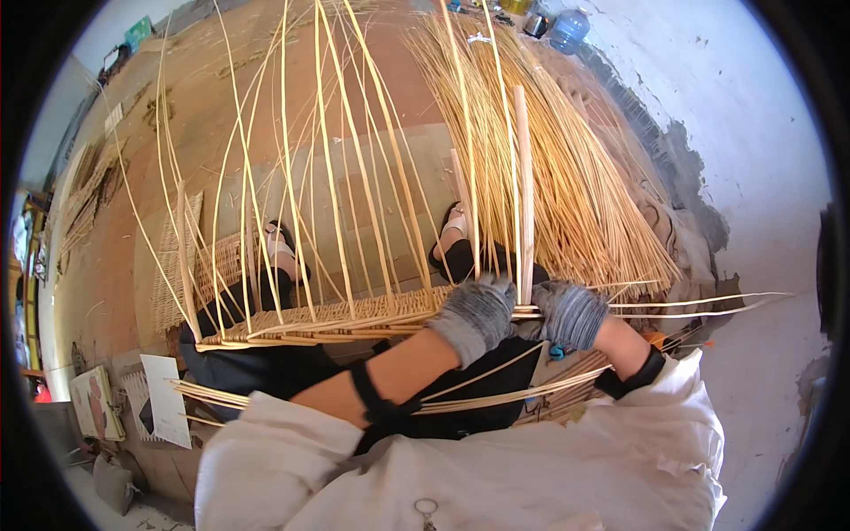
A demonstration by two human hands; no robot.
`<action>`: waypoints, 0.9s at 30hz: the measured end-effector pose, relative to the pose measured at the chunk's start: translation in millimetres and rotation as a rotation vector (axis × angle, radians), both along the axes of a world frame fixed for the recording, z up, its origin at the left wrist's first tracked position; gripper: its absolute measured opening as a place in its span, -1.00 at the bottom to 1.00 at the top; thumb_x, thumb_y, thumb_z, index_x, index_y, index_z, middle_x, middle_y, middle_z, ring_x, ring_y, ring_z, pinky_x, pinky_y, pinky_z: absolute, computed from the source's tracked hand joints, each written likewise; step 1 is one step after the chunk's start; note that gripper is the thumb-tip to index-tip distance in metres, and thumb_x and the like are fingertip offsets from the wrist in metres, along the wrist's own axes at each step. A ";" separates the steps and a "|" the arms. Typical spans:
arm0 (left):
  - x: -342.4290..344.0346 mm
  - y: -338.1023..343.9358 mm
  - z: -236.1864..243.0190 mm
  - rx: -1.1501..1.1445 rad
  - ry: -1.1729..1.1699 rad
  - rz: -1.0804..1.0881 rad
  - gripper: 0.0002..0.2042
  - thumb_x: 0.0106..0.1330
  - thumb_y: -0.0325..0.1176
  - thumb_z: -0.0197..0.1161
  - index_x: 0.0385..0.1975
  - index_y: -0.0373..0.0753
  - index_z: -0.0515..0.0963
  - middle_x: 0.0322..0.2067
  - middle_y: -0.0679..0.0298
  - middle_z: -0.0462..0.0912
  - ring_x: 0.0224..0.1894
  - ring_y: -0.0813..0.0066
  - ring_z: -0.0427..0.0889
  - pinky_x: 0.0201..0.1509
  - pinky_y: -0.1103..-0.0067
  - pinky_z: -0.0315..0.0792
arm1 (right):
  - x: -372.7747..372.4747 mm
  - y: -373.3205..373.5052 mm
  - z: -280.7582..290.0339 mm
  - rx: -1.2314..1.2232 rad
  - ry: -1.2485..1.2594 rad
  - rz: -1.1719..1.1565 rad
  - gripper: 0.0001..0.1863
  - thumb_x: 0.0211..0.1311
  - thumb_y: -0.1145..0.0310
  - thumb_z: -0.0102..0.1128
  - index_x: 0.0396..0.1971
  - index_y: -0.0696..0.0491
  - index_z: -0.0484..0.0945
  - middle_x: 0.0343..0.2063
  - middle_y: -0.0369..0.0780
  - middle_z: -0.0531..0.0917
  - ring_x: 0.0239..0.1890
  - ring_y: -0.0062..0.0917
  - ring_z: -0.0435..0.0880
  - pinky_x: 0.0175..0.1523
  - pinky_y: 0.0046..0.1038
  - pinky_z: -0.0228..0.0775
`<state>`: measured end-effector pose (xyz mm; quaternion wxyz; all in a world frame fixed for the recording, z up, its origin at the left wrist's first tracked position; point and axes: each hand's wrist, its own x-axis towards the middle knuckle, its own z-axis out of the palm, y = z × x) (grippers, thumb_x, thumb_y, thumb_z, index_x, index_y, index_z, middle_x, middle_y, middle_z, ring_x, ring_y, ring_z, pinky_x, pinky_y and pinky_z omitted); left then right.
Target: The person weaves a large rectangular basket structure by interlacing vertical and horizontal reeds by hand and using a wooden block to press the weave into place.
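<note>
A woven wicker base (381, 308) rests across my lap, with tall thin wicker stakes (329, 177) rising from it. Thick wooden posts stand among them, one of them a right corner post (523, 195). My left hand (478, 311), in a grey knit glove, is closed on the woven edge just left of that post. Just right of the post, my gloved right hand (571, 315) is closed around wicker rods (699, 310) whose long ends stick out to the right. The fingertips of both hands are mostly hidden.
A large bundle of wicker rods (575, 177) lies on the floor at the right, beside the white wall (735, 133). More rods (531, 387) lie across my lap under my forearms. A woven panel (173, 274) and white sheet (166, 400) are at the left. A blue water bottle (569, 32) stands far back.
</note>
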<state>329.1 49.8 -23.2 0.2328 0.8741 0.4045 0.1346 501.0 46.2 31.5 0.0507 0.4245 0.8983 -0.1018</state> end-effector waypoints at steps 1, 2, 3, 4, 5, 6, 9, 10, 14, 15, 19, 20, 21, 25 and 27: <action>-13.0 11.4 24.1 0.378 -0.108 -0.030 -0.75 0.13 -0.20 0.05 -0.33 -0.24 0.48 -0.24 0.15 0.48 -0.07 0.28 0.43 0.00 0.40 0.29 | -1.0 0.1 -0.5 -0.009 -0.003 -0.011 -0.44 0.03 -0.14 -0.04 -0.30 0.12 0.47 -0.47 0.00 0.56 -0.35 -0.17 0.55 -0.27 -0.22 0.39; -32.8 28.4 48.4 0.747 -0.222 -0.055 -0.77 0.16 -0.22 0.02 -0.32 -0.22 0.48 -0.18 0.18 0.47 -0.02 0.31 0.39 0.09 0.36 0.21 | -5.5 -2.1 -2.6 0.007 -0.094 -0.083 -0.41 0.02 -0.17 -0.06 -0.28 0.11 0.48 -0.45 -0.02 0.56 -0.35 -0.20 0.56 -0.29 -0.24 0.39; -53.3 43.1 48.5 0.686 -0.024 -0.066 -0.77 0.16 -0.22 0.01 -0.33 -0.19 0.50 -0.18 0.19 0.47 -0.02 0.31 0.39 0.13 0.32 0.13 | -10.1 -5.0 -6.8 0.017 -0.181 -0.132 -0.38 0.00 -0.20 -0.07 -0.27 0.10 0.48 -0.43 -0.05 0.57 -0.36 -0.22 0.56 -0.31 -0.26 0.40; -64.6 57.0 47.5 0.634 0.163 -0.085 -0.78 0.16 -0.21 0.00 -0.34 -0.15 0.52 -0.19 0.21 0.48 -0.02 0.32 0.39 0.16 0.27 0.06 | -4.0 -1.6 -13.2 0.019 -0.139 -0.102 -0.36 -0.03 -0.23 -0.07 -0.26 0.10 0.48 -0.41 -0.06 0.57 -0.38 -0.25 0.56 -0.33 -0.30 0.41; -69.6 63.9 43.6 0.641 0.165 -0.066 -0.78 0.16 -0.21 0.00 -0.34 -0.15 0.52 -0.19 0.21 0.48 -0.02 0.32 0.39 0.16 0.27 0.06 | -1.1 4.9 -19.4 0.029 -0.142 -0.086 -0.36 -0.03 -0.23 -0.07 -0.26 0.10 0.48 -0.41 -0.06 0.57 -0.38 -0.25 0.56 -0.33 -0.30 0.41; -70.7 65.9 47.8 0.576 0.325 -0.003 -0.79 0.15 -0.20 0.02 -0.32 -0.11 0.52 -0.23 0.20 0.49 -0.04 0.32 0.40 0.16 0.24 0.03 | 2.2 3.8 -25.5 0.064 -0.105 -0.074 -0.36 -0.03 -0.22 -0.06 -0.26 0.10 0.48 -0.42 -0.06 0.57 -0.40 -0.24 0.56 -0.33 -0.29 0.41; -43.5 42.5 53.6 0.249 0.246 0.147 -0.75 0.17 -0.18 0.00 -0.20 -0.06 0.46 -0.23 0.11 0.50 -0.15 0.26 0.49 0.00 0.32 0.24 | 4.7 3.1 -28.7 0.149 0.002 -0.029 -0.50 -0.10 -0.12 0.10 -0.34 0.02 0.51 -0.54 -0.10 0.55 -0.47 -0.26 0.55 -0.39 -0.32 0.39; -28.4 19.3 46.8 0.107 -0.116 0.251 -0.72 0.18 -0.17 -0.01 -0.18 -0.11 0.45 -0.23 0.07 0.50 -0.19 0.20 0.51 -0.07 0.35 0.31 | 4.2 1.6 -22.5 0.102 -0.058 -0.066 -0.47 -0.08 -0.15 0.05 -0.33 0.04 0.50 -0.51 -0.08 0.56 -0.46 -0.24 0.55 -0.37 -0.30 0.40; 26.7 2.6 35.3 -0.645 -0.163 0.423 -0.46 0.15 0.12 -0.18 -0.24 -0.27 0.49 -0.26 -0.06 0.51 -0.19 0.08 0.52 -0.15 0.29 0.36 | 20.7 5.8 -38.8 0.022 -0.040 0.058 -0.58 -0.06 -0.05 0.07 -0.40 0.02 0.50 -0.53 -0.05 0.54 -0.46 -0.21 0.55 -0.38 -0.28 0.39; 50.2 9.8 21.3 -0.571 -0.084 0.429 -0.52 0.13 0.07 -0.12 -0.29 -0.23 0.53 -0.30 -0.01 0.55 -0.22 0.12 0.54 -0.20 0.31 0.38 | 30.6 5.7 -43.3 0.041 -0.079 0.022 -0.62 -0.07 0.01 0.07 -0.41 0.04 0.50 -0.54 -0.06 0.54 -0.47 -0.22 0.55 -0.38 -0.28 0.39; 50.8 14.7 18.6 -0.668 -0.141 0.594 -0.63 0.05 0.00 0.05 -0.38 -0.18 0.57 -0.40 0.09 0.60 -0.33 0.18 0.59 -0.25 0.34 0.41 | 36.5 4.6 -55.1 0.163 -0.250 0.013 -0.79 -0.13 0.24 0.06 -0.52 0.04 0.52 -0.57 -0.10 0.55 -0.50 -0.25 0.54 -0.36 -0.27 0.38; 50.3 12.4 16.1 -0.653 -0.170 0.594 -0.62 0.04 0.01 0.06 -0.38 -0.18 0.57 -0.42 0.10 0.60 -0.35 0.18 0.59 -0.26 0.35 0.41 | 35.5 -1.3 -54.4 0.176 -0.272 -0.012 -0.82 -0.13 0.26 0.06 -0.54 0.04 0.52 -0.58 -0.10 0.55 -0.51 -0.25 0.54 -0.38 -0.27 0.38; 47.7 9.3 17.5 -0.643 -0.205 0.594 -0.61 0.03 0.02 0.07 -0.38 -0.19 0.57 -0.44 0.10 0.60 -0.37 0.19 0.59 -0.27 0.36 0.41 | 29.5 -8.6 -45.8 0.185 -0.299 -0.033 -0.84 -0.12 0.27 0.05 -0.57 0.03 0.52 -0.59 -0.11 0.55 -0.51 -0.26 0.54 -0.39 -0.26 0.37; 18.8 13.5 36.3 -0.550 -0.259 0.620 -0.62 0.02 0.03 0.10 -0.43 -0.19 0.58 -0.47 0.11 0.60 -0.37 0.21 0.59 -0.27 0.38 0.41 | -30.0 -30.7 3.9 0.280 -0.244 -0.403 -0.74 -0.11 0.25 0.11 -0.47 0.13 0.47 -0.41 -0.05 0.54 -0.29 -0.16 0.50 -0.17 -0.19 0.30; -0.4 29.8 59.8 -0.507 -0.290 0.626 -0.65 0.04 0.04 0.10 -0.46 -0.12 0.59 -0.47 0.18 0.61 -0.39 0.30 0.59 -0.30 0.40 0.41 | -53.8 -63.8 45.5 0.579 0.138 -0.028 -0.41 -0.14 0.05 0.24 -0.20 0.21 0.41 -0.25 -0.02 0.48 -0.18 -0.08 0.44 0.00 -0.22 0.22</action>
